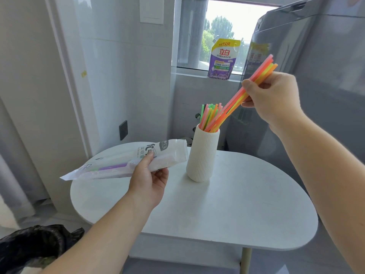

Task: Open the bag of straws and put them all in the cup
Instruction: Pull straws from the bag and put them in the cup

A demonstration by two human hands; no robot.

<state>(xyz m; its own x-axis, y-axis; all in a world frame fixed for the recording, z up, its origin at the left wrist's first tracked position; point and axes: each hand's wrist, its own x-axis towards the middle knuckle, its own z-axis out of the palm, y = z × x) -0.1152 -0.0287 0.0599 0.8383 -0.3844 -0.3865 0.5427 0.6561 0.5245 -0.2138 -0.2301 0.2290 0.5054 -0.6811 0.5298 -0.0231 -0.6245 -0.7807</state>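
Right grip (pixel 270 97) tight around straws (pixel 263 71)

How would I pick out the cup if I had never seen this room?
Start at the white rounded table in the foreground. Near its far edge stands a tall cream cup, just right of the straw bag the left hand holds. It alone has fine vertical ribs and bright straws sticking out of its top.

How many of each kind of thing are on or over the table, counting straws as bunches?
Cup: 1
Straw bag, in the left hand: 1
Straw bunches: 2, a loose bunch in the cup, a held bunch in the right hand
Total: 4
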